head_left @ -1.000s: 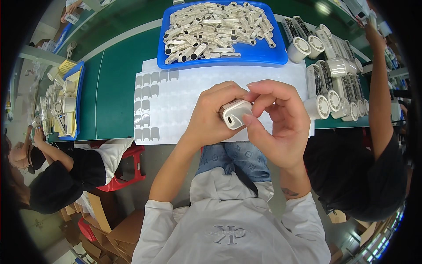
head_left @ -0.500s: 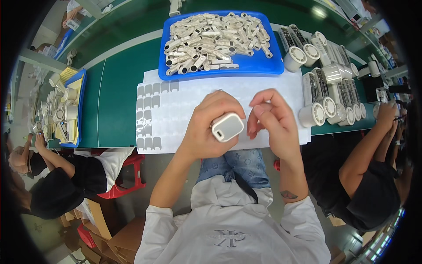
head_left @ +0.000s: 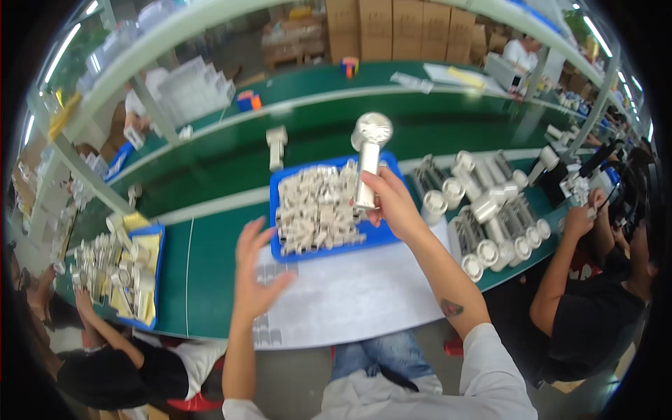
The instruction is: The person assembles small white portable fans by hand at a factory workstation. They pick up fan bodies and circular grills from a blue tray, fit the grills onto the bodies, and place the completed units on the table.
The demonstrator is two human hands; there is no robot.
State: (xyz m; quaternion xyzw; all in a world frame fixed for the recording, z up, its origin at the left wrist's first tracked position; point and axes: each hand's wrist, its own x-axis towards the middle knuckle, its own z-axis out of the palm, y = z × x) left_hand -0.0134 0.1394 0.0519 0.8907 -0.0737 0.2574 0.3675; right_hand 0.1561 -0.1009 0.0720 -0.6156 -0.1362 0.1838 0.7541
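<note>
My right hand [head_left: 393,199] is wrapped round the handle of a white handheld fan [head_left: 369,171]. Its round head points away from me, above the far part of the blue tray [head_left: 281,256]. Within that tray lies a heap of small white handle-shaped parts [head_left: 318,206]. To the left of the tray my left hand [head_left: 253,269] is raised with spread fingers, holding nothing and slightly blurred. Under both arms a white sheet [head_left: 364,294] bears grey stickers [head_left: 288,269] along its left side, partly hidden by my left hand and forearm.
White fans [head_left: 490,224] lie in rows to the right. Another fan [head_left: 277,148] is beyond the tray on the green surface. A yellow-lined blue tray [head_left: 155,280] of fan parts is at the left. Co-workers sit on both sides; a shelf frame [head_left: 161,115] crosses above.
The fan has passed from my left hand to my right and moved forward over the tray. My left hand has opened and moved left. The view has tilted up.
</note>
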